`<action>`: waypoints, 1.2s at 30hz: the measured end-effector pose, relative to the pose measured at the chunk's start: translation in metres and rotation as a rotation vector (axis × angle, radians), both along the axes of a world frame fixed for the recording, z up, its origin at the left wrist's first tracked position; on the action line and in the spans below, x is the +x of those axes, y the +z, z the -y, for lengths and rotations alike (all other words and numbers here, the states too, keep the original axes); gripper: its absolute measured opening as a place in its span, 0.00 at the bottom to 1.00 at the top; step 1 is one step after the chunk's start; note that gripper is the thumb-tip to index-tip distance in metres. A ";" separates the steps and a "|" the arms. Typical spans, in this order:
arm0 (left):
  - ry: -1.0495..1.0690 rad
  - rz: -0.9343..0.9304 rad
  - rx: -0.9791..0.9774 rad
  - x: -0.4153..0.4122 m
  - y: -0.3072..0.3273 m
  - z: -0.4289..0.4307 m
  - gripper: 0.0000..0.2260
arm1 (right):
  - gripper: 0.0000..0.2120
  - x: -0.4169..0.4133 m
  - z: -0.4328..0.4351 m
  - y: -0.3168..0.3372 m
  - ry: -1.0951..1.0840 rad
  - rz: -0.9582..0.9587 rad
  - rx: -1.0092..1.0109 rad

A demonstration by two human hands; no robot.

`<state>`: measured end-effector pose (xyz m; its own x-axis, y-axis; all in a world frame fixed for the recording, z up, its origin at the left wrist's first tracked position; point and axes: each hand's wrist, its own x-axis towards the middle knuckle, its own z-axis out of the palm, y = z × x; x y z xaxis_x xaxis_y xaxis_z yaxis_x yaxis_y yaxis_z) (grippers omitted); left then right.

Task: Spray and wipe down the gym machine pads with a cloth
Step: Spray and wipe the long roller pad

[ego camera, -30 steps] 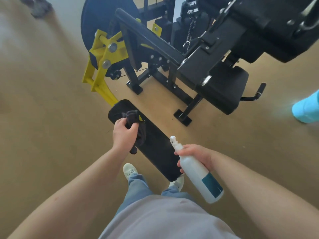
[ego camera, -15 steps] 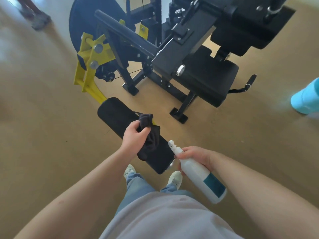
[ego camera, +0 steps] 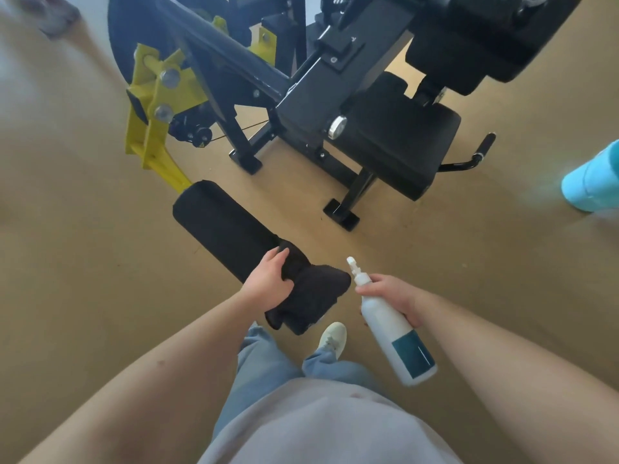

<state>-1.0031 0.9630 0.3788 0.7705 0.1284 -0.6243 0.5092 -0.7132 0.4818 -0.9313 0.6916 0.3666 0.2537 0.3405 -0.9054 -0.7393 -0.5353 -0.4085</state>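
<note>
Head view: our right hand (ego camera: pixel 400 298) grips the white spray bottle (ego camera: pixel 390 324); its opaque wall hides the contents. Our left hand (ego camera: pixel 268 279) clutches the black cloth (ego camera: pixel 313 296) against the roller pad (ego camera: pixel 224 229), at its near end. The seat pad (ego camera: pixel 395 139) lies beyond.

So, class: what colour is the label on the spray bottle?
Dark teal. The label sits on the white spray bottle, shown best in the head view.

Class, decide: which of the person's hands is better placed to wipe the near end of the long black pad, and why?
Left. The left hand grips the dark cloth on the near end of the pad; the right hand is busy holding the spray bottle, clear of the pad.
</note>
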 end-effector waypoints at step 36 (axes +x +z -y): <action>-0.772 0.495 0.328 0.048 -0.090 -0.108 0.22 | 0.09 0.023 -0.158 -0.005 -0.218 -0.143 0.069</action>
<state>-0.9553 1.0712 0.2889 0.8814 -0.4122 -0.2308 -0.3611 -0.9029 0.2334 -0.9079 0.8497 0.3616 0.1993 0.3538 -0.9138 -0.8867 -0.3319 -0.3219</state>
